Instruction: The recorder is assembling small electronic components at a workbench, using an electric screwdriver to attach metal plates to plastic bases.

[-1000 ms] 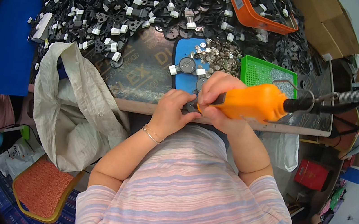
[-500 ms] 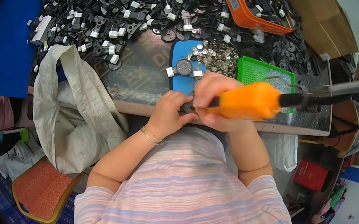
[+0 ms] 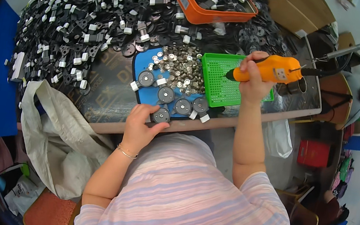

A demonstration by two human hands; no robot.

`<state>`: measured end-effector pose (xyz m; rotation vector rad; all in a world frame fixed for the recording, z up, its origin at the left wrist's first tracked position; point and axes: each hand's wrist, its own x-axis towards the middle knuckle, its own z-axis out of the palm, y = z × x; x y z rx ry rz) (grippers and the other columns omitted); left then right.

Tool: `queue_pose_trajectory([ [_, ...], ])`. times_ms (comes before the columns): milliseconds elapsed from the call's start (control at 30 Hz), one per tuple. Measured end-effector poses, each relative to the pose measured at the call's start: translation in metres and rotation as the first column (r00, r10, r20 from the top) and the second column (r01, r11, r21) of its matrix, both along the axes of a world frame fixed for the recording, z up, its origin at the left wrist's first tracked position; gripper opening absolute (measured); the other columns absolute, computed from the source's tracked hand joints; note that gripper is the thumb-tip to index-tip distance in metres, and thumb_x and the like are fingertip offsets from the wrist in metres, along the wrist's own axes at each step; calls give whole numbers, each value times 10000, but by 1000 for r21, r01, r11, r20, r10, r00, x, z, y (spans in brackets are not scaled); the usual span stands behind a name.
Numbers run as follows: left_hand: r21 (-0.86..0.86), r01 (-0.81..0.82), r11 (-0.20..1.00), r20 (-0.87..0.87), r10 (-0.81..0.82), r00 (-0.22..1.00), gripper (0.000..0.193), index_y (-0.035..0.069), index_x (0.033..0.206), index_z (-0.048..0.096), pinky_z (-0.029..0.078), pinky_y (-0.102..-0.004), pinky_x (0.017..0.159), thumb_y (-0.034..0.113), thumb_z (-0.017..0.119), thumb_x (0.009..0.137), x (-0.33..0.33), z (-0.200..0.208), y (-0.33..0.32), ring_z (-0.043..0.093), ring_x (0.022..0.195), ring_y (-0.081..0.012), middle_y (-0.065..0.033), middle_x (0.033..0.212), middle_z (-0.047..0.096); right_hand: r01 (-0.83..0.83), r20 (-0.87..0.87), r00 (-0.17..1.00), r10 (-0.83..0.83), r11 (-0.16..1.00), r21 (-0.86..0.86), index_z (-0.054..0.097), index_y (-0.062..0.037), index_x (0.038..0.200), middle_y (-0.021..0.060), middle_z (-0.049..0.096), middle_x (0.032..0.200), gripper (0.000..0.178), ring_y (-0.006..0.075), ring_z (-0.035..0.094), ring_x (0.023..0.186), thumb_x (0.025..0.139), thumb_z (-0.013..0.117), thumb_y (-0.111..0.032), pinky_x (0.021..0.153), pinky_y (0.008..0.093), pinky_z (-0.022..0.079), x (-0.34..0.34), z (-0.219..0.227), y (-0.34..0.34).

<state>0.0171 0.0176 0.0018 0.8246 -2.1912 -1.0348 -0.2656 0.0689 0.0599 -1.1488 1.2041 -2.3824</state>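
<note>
My left hand [image 3: 138, 127] is at the table's front edge, thumb and fingers closed around the rim of a round black disc part [image 3: 161, 115] on the blue mat [image 3: 139, 64]. Just beyond it lie several more such disc parts [image 3: 183, 107], some with white end pieces. My right hand [image 3: 256, 81] is wrapped round an orange electric screwdriver [image 3: 281, 69], held tilted with its dark tip over the green perforated tray [image 3: 206, 82]. Small shiny pieces lie in the tray. Next to it, on the mat, is a heap of small silvery metal pieces [image 3: 186, 68].
A big pile of black parts with white ends [image 3: 88, 14] covers the far left. An orange bin [image 3: 197, 17] and a cardboard box [image 3: 293, 11] stand at the back. A pale sack [image 3: 57, 132] hangs at the left edge. The screwdriver's cord meets a metal rod [image 3: 357, 47].
My right hand has carried the screwdriver rightward, from beside my left hand to over the green tray. Several disc parts on the mat now show. The whole view has shifted.
</note>
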Motion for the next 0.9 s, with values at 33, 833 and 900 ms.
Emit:
queue_pose_trajectory([
  [33, 0, -5, 1000, 0, 5, 1000, 458, -3, 942, 636, 466, -362, 744, 214, 837, 593, 0, 0, 0, 566, 838, -295, -115, 890, 628, 5, 7, 1000, -5, 1000, -11, 518, -13, 934, 100, 571, 859, 236, 138, 568, 637, 740, 621, 74, 594, 252, 484, -2, -2, -1],
  [833, -36, -19, 999, -28, 18, 999, 458, -1, 934, 638, 465, -362, 730, 224, 836, 587, -1, 1, 0, 565, 824, -295, -112, 861, 620, -62, 19, 998, 62, 998, 16, 511, -14, 936, 92, 535, 820, 198, 154, 528, 617, 772, 591, 62, 588, 278, 455, 9, -10, -29],
  [900, -45, -19, 999, -26, 18, 1000, 456, -1, 933, 639, 464, -361, 730, 225, 834, 588, 0, 1, 0, 565, 824, -294, -110, 859, 620, -76, 22, 997, 75, 997, 15, 511, -17, 938, 89, 533, 820, 197, 153, 527, 619, 775, 592, 58, 595, 279, 454, 7, -9, -29],
])
